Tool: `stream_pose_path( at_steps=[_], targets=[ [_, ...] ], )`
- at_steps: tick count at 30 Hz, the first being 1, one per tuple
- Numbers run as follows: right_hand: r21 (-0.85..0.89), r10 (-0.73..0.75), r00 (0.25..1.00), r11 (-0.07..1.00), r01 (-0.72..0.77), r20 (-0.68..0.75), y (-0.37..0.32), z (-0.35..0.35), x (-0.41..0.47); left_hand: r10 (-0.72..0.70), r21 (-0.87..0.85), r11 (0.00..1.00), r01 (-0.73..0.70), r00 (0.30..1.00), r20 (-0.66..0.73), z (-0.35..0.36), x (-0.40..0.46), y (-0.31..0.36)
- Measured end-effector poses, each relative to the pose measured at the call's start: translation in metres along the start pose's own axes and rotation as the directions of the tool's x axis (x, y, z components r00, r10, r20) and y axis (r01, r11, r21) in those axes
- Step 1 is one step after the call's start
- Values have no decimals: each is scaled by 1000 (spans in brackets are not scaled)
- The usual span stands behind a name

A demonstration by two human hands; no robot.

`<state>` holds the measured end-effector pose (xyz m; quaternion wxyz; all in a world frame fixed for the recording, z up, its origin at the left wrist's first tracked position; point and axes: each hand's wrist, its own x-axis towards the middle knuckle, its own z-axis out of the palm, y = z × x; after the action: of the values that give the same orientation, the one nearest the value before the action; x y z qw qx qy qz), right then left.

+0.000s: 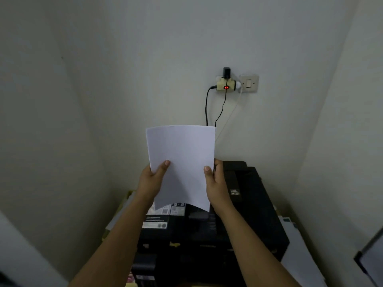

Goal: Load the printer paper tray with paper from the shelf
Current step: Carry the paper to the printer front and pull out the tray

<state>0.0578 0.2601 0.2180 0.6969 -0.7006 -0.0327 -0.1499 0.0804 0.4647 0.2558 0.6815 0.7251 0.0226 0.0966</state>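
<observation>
A stack of white paper (182, 158) is held upright in the air above a black printer (238, 224). My left hand (152, 179) grips its lower left edge, thumb on the front. My right hand (216, 183) grips the lower right edge the same way. The sheets' bottom edge hangs just over the printer's top, near stickers on its lid. The printer's paper tray is not plainly visible; the top rear of the printer lies behind my right hand.
The printer stands in a narrow corner between pale walls. A wall socket adapter (226, 84) with a red light and a light switch (249, 83) are above; black and white cables (207, 108) drop behind the printer. White sheets (296, 245) lie to its right.
</observation>
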Motion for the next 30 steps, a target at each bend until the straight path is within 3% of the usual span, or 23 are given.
stream_pose_path(
  at_steps=[8,21,30],
  targets=[
    [10,59,998,998,-59,-12,14,50,5,-78,-113,991,70,994,-70,-15,5,-22],
    [25,157,987,987,-156,-36,36,70,20,-76,-72,995,75,997,-8,-35,26,-40],
    [142,248,964,962,-233,-95,34,70,26,-101,-124,987,104,994,30,-43,36,-42]
  ],
)
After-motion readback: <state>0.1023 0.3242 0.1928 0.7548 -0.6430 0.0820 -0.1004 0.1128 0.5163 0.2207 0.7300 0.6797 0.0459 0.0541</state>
